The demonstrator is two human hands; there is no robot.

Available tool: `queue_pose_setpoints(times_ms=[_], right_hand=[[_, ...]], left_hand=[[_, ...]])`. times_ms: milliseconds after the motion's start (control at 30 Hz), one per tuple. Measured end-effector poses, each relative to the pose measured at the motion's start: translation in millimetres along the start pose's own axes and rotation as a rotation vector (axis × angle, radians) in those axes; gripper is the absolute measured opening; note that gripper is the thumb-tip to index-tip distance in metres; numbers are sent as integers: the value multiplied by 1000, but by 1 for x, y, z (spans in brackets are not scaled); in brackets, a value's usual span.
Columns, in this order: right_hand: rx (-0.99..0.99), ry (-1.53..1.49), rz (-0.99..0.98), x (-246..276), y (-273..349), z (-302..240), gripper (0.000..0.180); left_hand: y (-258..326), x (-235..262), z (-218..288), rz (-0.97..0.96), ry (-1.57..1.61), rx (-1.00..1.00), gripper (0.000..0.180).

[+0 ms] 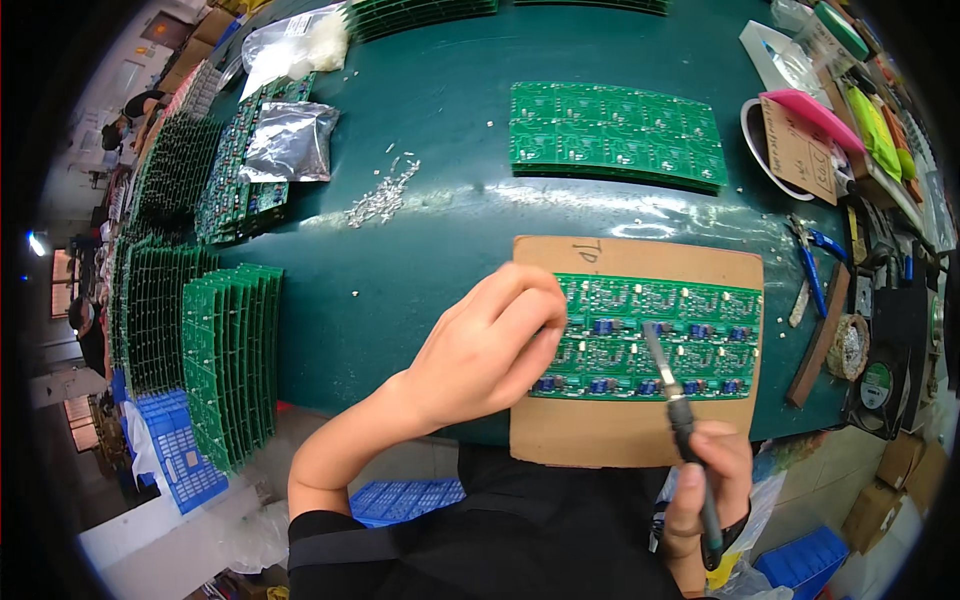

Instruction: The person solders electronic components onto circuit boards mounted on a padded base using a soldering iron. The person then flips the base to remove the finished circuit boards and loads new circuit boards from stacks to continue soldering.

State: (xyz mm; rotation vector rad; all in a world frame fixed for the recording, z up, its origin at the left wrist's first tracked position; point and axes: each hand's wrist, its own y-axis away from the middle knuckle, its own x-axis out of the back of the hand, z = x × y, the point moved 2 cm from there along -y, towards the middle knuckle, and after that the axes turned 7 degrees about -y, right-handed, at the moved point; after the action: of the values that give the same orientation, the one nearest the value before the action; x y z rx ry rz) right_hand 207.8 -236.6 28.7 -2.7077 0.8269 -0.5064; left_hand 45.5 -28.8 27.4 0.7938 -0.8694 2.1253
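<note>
A green circuit board (690, 343) full of small parts, blue-black ones in rows among them, lies on a sheet of brown cardboard (640, 430). Over the board's left end is my left hand (495, 340), its fingers curled closed. Whatever those fingertips may pinch is hidden. My right hand (705, 490) holds a slim black-handled tool (690, 430) from the board's near side. Its metal shaft ends in a flat greyish tip over the middle of the board, by the upper row of blue-black parts; contact cannot be made out.
Beyond the cardboard lies a stack of green boards (615, 130). Loose small metal parts (380, 195) are scattered to its left, near a silvery bag (290, 142). Upright boards (230, 360) line the left edge. Blue-handled pliers (812, 265) and a fan (877, 390) sit right.
</note>
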Motion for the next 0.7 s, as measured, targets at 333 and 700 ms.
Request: queue_pose_setpoints(times_ms=[333, 700], right_hand=[[31, -95, -190, -47, -6, -2, 20], [61, -83, -214, -52, -7, -4, 20]], left_hand=[[31, -3, -23, -67, 34, 10, 17], [32, -4, -25, -59, 52, 0, 15]])
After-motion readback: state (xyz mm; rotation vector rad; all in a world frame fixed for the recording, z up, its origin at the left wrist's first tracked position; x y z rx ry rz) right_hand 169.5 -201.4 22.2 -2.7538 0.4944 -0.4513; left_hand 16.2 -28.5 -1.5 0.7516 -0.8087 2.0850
